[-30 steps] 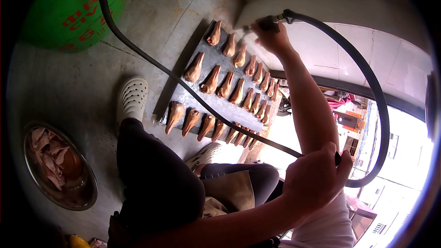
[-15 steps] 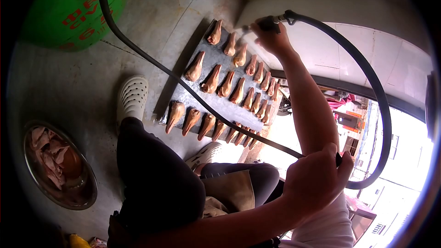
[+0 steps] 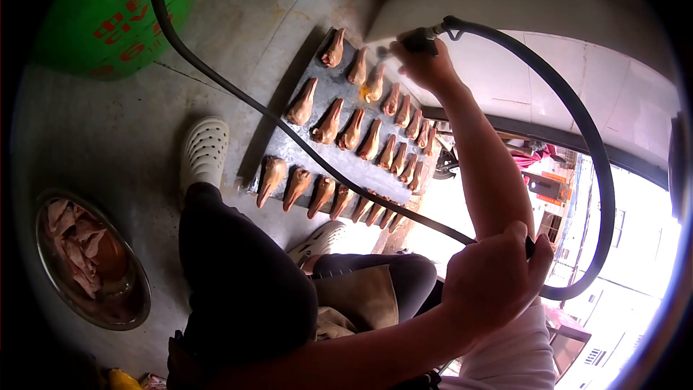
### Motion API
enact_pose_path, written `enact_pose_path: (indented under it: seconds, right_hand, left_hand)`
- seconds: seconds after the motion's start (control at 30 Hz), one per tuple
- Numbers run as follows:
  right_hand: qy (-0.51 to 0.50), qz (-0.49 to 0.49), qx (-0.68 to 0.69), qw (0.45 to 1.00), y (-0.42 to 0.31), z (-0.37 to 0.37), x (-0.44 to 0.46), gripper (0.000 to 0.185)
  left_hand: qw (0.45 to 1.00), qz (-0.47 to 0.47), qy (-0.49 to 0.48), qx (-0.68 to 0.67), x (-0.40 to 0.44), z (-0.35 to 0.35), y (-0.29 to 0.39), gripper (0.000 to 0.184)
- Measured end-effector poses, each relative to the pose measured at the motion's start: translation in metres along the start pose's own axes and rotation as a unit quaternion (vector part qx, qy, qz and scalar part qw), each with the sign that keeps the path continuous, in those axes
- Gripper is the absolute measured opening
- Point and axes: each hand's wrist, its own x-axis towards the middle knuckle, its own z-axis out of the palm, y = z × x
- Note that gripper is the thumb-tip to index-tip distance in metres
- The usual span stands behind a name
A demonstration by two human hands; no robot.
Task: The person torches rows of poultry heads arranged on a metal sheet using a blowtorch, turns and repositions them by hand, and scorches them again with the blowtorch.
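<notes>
My right hand (image 3: 427, 65) is wrapped round the dark handle of a blowtorch (image 3: 421, 40), whose blurred nozzle points toward a metal tray (image 3: 289, 146). Rows of tapered, flesh-coloured meat pieces (image 3: 302, 105) with knobbly ends lie on this tray. An orange glow shows on one piece (image 3: 373, 87) in the far row, beside the nozzle. Closed near my right elbow, my left hand (image 3: 491, 274) grips the black hose (image 3: 606, 173), which loops round from the torch's back end. Beyond that hand, the hose crosses in front of the tray.
A metal bowl (image 3: 144, 285) with pale pink meat stands on the floor at left. A green container (image 3: 123, 22) with red lettering stands upper left. My clog (image 3: 204, 150) is close to the tray. A white wall (image 3: 505, 3) borders the tray's far side; a bright doorway opens at right.
An orange glow has appeared on a piece in the far row. My right hand and the torch stay nearly in place; the whole view shifts slightly.
</notes>
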Motion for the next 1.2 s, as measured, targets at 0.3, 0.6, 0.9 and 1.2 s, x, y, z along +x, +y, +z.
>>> enact_pose_path:
  seconds: [0.3, 0.6, 0.9, 1.2]
  right_hand:
    - [0.015, 0.023, 0.044, 0.999, 0.016, -0.003, -0.009, 0.033]
    - [0.047, 0.034, -0.009, 0.998, 0.072, -0.003, -0.003, 0.03]
    - [0.029, 0.076, 0.009, 0.997, 0.076, 0.002, -0.008, 0.031]
    - [0.092, 0.005, -0.015, 0.996, 0.093, 0.01, -0.001, 0.03]
  left_hand:
    - [0.993, -0.091, -0.059, -0.05, 0.006, -0.009, 0.005, 0.044]
    - [0.993, -0.088, -0.051, -0.057, 0.008, -0.004, 0.002, 0.043]
    - [0.993, -0.095, -0.049, -0.055, 0.009, -0.003, 0.0, 0.043]
    - [0.991, -0.106, -0.053, -0.059, 0.01, 0.001, -0.003, 0.044]
